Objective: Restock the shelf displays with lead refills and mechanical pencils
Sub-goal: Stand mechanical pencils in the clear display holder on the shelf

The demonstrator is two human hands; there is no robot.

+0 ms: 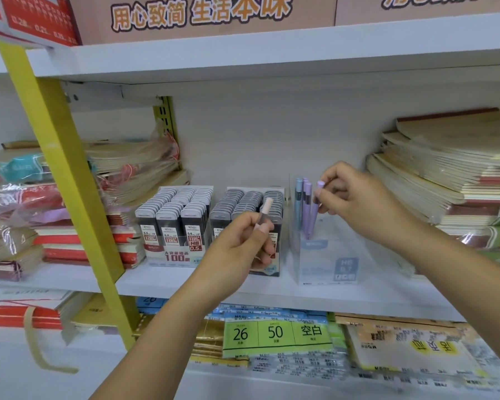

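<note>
Partly hidden pink pencil [264, 210] in left hand [240, 241] grip, right hand [355, 197] pinching purple pencil [315, 210], box [329, 255] label blurred

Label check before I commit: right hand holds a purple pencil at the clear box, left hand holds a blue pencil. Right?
Not quite. The left hand holds a pink pencil, not a blue one, as the head view shows. The rest stands: the right hand holds a purple pencil at the clear box.
</note>
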